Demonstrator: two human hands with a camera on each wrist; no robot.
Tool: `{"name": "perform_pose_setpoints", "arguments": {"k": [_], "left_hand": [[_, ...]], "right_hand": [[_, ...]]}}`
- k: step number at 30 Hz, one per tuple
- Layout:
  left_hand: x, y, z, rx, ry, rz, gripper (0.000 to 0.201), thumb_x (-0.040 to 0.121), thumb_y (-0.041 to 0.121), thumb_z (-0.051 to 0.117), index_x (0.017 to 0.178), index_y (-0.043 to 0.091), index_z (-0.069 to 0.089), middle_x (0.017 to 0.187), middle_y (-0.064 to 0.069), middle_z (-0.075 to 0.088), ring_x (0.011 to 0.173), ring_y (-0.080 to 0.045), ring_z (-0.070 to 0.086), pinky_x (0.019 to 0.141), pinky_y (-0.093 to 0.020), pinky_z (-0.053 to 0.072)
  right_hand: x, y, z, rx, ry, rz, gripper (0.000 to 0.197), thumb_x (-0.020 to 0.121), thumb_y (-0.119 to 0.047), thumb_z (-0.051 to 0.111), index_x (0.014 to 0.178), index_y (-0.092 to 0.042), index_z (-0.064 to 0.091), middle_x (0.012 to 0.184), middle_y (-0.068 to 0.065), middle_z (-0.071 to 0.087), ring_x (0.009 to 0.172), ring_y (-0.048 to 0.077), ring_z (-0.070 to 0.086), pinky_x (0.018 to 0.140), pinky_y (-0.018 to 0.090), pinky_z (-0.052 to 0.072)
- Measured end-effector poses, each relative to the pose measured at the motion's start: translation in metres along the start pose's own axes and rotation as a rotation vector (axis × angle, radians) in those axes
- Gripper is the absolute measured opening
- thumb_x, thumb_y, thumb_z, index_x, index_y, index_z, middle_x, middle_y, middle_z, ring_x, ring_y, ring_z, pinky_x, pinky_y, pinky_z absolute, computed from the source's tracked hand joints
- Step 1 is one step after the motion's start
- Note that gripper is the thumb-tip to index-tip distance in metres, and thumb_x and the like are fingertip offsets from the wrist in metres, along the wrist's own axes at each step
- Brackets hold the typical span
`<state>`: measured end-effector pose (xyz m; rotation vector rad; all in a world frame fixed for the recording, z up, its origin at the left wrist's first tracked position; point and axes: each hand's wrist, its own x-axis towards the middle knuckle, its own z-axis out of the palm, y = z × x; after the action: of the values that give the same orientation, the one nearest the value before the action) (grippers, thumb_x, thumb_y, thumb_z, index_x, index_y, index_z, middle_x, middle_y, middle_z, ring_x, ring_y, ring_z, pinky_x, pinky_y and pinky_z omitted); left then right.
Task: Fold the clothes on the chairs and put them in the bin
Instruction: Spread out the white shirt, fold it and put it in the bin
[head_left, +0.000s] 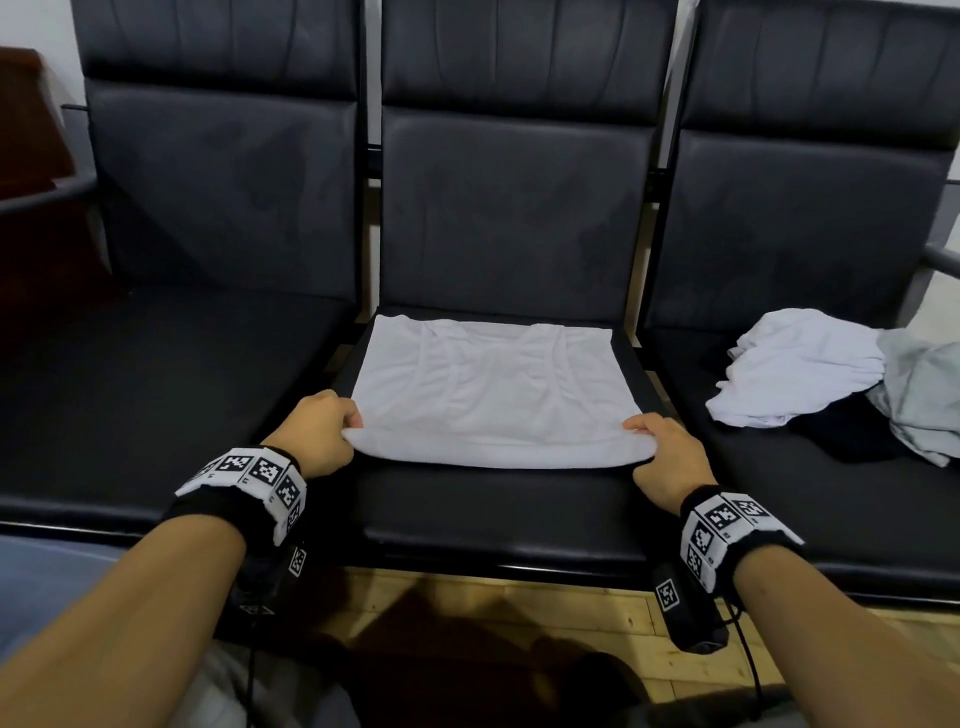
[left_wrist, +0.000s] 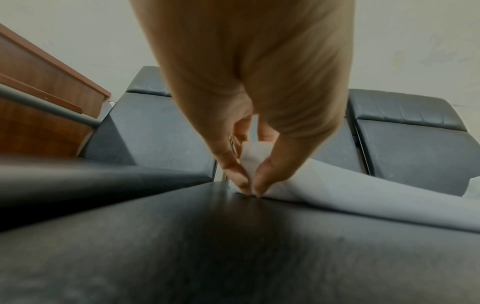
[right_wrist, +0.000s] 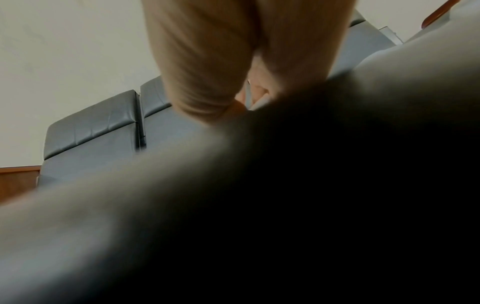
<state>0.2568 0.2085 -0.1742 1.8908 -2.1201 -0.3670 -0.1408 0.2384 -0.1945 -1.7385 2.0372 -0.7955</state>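
Note:
A white garment (head_left: 488, 384) lies folded flat on the middle black chair seat (head_left: 498, 514). My left hand (head_left: 324, 428) pinches its near left corner, and the left wrist view shows the fingertips (left_wrist: 249, 185) closed on the white cloth (left_wrist: 363, 193) at the seat surface. My right hand (head_left: 662, 452) grips the near right corner. In the right wrist view the right hand (right_wrist: 228, 82) is mostly hidden behind blurred dark seat and cloth. No bin is in view.
A heap of white (head_left: 795, 364), pale grey (head_left: 924, 395) and dark clothes (head_left: 852, 436) lies on the right chair. The left chair seat (head_left: 156, 395) holds nothing. A brown wooden cabinet (head_left: 31, 156) stands at far left. Wooden floor (head_left: 519, 613) runs below the seats.

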Motion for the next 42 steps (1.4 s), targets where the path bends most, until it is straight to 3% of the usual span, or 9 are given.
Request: {"name": "perform_pose_setpoints", "arguments": {"k": [4,9,12,17,22,25,30,35,42], "left_hand": [[-0.001,-0.001,-0.002,-0.017,0.089,0.016,0.010,0.079,0.004,0.064,0.087,0.009,0.068,0.096,-0.004,0.054,0.087,-0.022,0.056,0.074,-0.024,0.040],[-0.007,-0.003,-0.007,-0.086,0.106,0.038,0.008,0.081,0.006,0.062,0.083,0.012,0.067,0.084,0.001,0.061,0.082,-0.021,0.060,0.073,-0.027,0.045],[-0.012,-0.002,-0.017,-0.162,0.118,0.020,0.006,0.078,0.012,0.070,0.074,0.010,0.066,0.076,0.004,0.060,0.072,-0.016,0.056,0.065,-0.023,0.043],[-0.022,0.001,-0.032,-0.500,0.094,-0.042,0.026,0.062,0.014,0.062,0.058,-0.007,0.047,0.063,-0.016,0.044,0.059,-0.018,0.043,0.057,-0.025,0.036],[-0.026,0.010,-0.048,-0.877,0.173,-0.030,0.027,0.047,0.004,0.045,0.042,0.019,0.024,0.046,0.006,0.020,0.045,-0.007,0.021,0.041,-0.018,0.016],[-0.024,0.007,-0.055,-0.960,0.232,-0.029,0.028,0.045,0.004,0.044,0.040,0.022,0.024,0.045,0.007,0.020,0.046,-0.009,0.020,0.042,-0.019,0.016],[-0.007,-0.002,-0.058,-0.977,0.330,-0.083,0.023,0.056,0.009,0.053,0.046,0.017,0.035,0.052,0.000,0.030,0.052,-0.015,0.029,0.051,-0.026,0.022],[0.045,-0.007,-0.050,-0.816,0.403,-0.161,0.018,0.081,0.014,0.069,0.079,0.001,0.056,0.075,-0.014,0.058,0.071,-0.024,0.055,0.065,-0.036,0.045],[0.101,-0.021,-0.020,-0.631,0.439,-0.259,0.011,0.089,0.026,0.066,0.086,0.015,0.066,0.078,-0.005,0.068,0.085,-0.027,0.065,0.073,-0.036,0.051]], "right_hand": [[0.000,-0.001,-0.002,0.107,0.202,0.000,0.037,0.079,0.012,0.049,0.107,-0.008,0.064,0.093,0.007,0.062,0.087,0.022,0.057,0.083,0.021,0.042],[0.001,0.001,-0.007,0.046,0.124,-0.007,0.017,0.083,-0.005,0.056,0.084,-0.020,0.065,0.077,0.000,0.064,0.076,0.020,0.058,0.059,0.016,0.038],[0.001,0.000,-0.015,0.101,0.139,-0.035,0.014,0.081,-0.007,0.060,0.078,-0.018,0.067,0.075,-0.004,0.065,0.074,0.016,0.057,0.063,0.012,0.038],[-0.007,-0.008,-0.025,0.308,0.173,-0.046,0.018,0.058,-0.018,0.049,0.050,-0.004,0.043,0.049,0.000,0.037,0.054,0.016,0.034,0.053,0.028,0.029],[-0.002,-0.015,-0.037,0.439,0.228,-0.119,0.016,0.057,-0.015,0.042,0.042,-0.008,0.040,0.049,-0.001,0.031,0.047,0.008,0.030,0.046,0.016,0.024],[0.006,-0.017,-0.043,0.576,0.240,-0.156,0.021,0.052,-0.011,0.040,0.035,-0.023,0.040,0.043,-0.014,0.030,0.049,0.006,0.026,0.053,0.029,0.022],[0.027,-0.026,-0.038,0.862,0.303,0.016,0.011,0.051,-0.012,0.048,0.044,-0.020,0.052,0.056,-0.003,0.043,0.068,0.023,0.036,0.063,0.031,0.031],[0.066,-0.036,-0.025,0.807,0.303,0.117,0.014,0.079,-0.003,0.058,0.081,-0.013,0.068,0.073,-0.005,0.062,0.073,0.013,0.053,0.064,0.025,0.041],[0.120,-0.022,0.006,0.591,0.327,0.152,0.016,0.082,-0.011,0.065,0.080,-0.027,0.068,0.085,-0.005,0.067,0.092,0.022,0.062,0.082,0.033,0.048]]}}
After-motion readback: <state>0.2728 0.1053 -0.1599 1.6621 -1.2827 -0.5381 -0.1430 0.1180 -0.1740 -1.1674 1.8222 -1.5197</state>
